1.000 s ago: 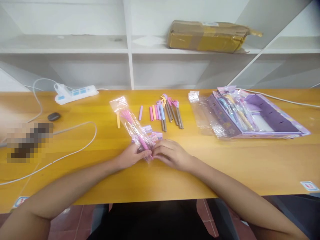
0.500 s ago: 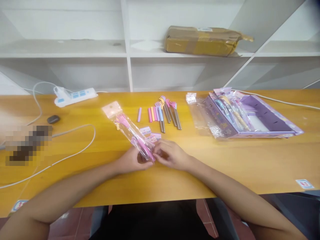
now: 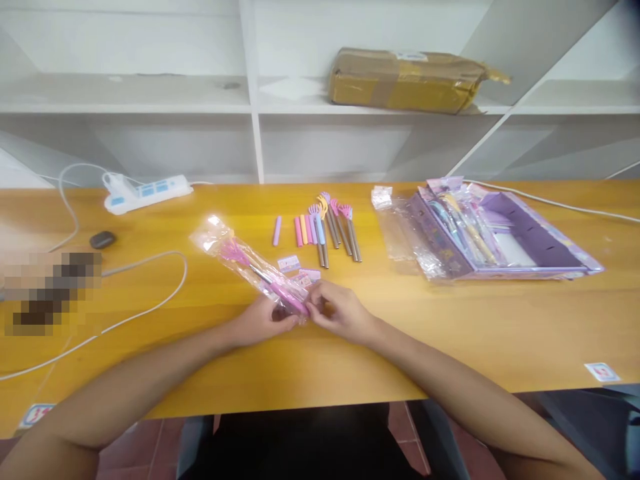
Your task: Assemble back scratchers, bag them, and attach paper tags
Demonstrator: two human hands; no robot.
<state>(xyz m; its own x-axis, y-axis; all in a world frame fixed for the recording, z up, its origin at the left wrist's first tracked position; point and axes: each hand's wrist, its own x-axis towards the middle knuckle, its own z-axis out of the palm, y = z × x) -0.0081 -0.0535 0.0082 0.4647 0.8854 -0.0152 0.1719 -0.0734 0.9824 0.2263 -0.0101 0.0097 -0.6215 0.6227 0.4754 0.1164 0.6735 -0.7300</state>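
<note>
Between my hands is a clear plastic bag (image 3: 213, 241) with a pink back scratcher (image 3: 285, 293) inside, slanting up to the left. My left hand (image 3: 267, 321) is closed around the lower part of the bag from the left. At the lower right end, my right hand (image 3: 340, 312) pinches the bag by the pink handle; its fingertips are partly hidden. Small printed cards (image 3: 289, 264) lie just beyond my hands. Further back are several unbagged back scratchers (image 3: 350, 233) with metal rods and coloured claw heads, beside several loose coloured handle tubes (image 3: 299, 232).
On the right stands a purple display box (image 3: 540, 270) holding bagged back scratchers, with clear empty bags (image 3: 400, 233) against its left side. A power strip (image 3: 150, 195), white cable (image 3: 183, 280) and dark case (image 3: 103, 239) lie left. A taped carton (image 3: 405, 80) sits on the shelf.
The bag's upper end has swung a little left and down, and its top flap has changed shape. Both hands keep their hold in nearly the same place.
</note>
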